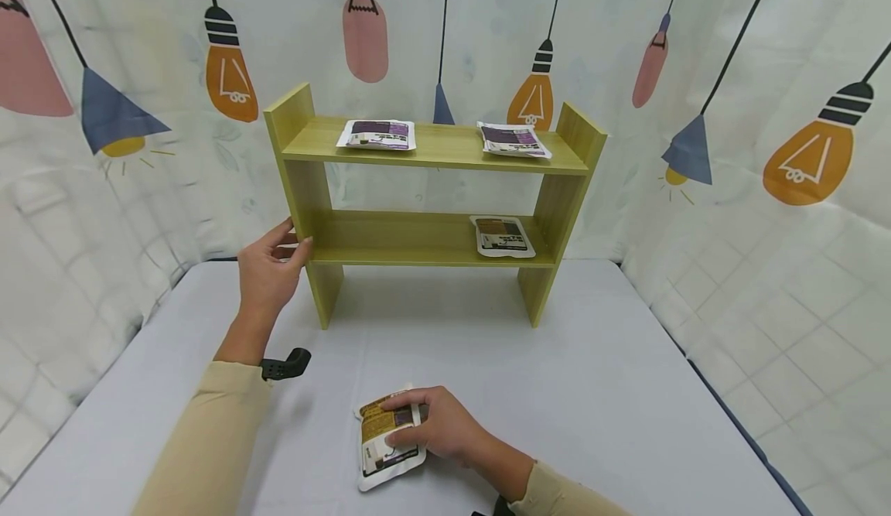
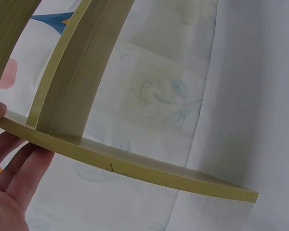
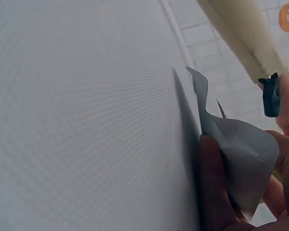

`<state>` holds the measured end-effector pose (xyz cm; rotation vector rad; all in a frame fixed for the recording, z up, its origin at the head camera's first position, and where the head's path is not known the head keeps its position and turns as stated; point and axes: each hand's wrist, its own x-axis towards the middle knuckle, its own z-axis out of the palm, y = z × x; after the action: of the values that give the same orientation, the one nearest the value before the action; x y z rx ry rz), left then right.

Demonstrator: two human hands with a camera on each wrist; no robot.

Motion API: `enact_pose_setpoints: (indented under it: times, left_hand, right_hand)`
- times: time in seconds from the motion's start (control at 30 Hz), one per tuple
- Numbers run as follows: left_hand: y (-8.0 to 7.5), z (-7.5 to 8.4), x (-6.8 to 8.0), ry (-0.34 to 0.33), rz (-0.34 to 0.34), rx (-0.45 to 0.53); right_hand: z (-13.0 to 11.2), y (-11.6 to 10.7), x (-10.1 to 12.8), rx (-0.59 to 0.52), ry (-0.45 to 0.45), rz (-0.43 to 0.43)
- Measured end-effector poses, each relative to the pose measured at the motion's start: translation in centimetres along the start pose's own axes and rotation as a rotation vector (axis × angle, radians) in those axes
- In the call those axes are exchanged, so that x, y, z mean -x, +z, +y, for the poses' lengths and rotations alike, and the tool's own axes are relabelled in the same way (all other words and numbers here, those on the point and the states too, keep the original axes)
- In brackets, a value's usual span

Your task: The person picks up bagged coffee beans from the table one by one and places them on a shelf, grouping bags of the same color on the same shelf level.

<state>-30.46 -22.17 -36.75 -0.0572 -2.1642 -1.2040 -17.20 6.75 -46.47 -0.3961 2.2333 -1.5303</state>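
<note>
A small two-tier yellow-green wooden shelf [image 1: 390, 239] stands on the white table. My left hand [image 1: 270, 268] grips the edge of its left side panel [image 2: 149, 174], thumb on one face and fingers on the other. Low over the front of the table, my right hand [image 1: 445, 427] pinches a brown-and-white pouch [image 1: 379, 446]. In the right wrist view the pouch's plain silvery side [image 3: 243, 154] shows between thumb and fingers, close to the tabletop; whether it touches is unclear.
Two purple-and-white pouches, one left [image 1: 377, 135] and one right [image 1: 513, 141], lie on the upper board. Another brown-and-white pouch [image 1: 503, 237] lies at the right of the lower board. A lamp-patterned curtain [image 1: 473, 21] hangs behind the table [image 1: 612, 392].
</note>
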Motion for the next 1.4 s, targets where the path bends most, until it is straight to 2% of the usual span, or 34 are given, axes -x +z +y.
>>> enact_pose_setpoints:
  times: [0.4,0.8,1.4]
  left_hand:
    - [-0.1,0.0,0.1,0.012,-0.004,0.009]
    - [0.0,-0.1,0.1,0.015,0.002,0.019]
    - [-0.3,0.1,0.2,0.012,-0.008,0.009]
  right_hand:
    - [0.0,0.3,-0.2,-0.013,-0.005,0.015]
    - [0.0,0.5,-0.6,-0.034,-0.057,0.016]
    - [-0.3,0.1,-1.8,-0.073,-0.109,0.085]
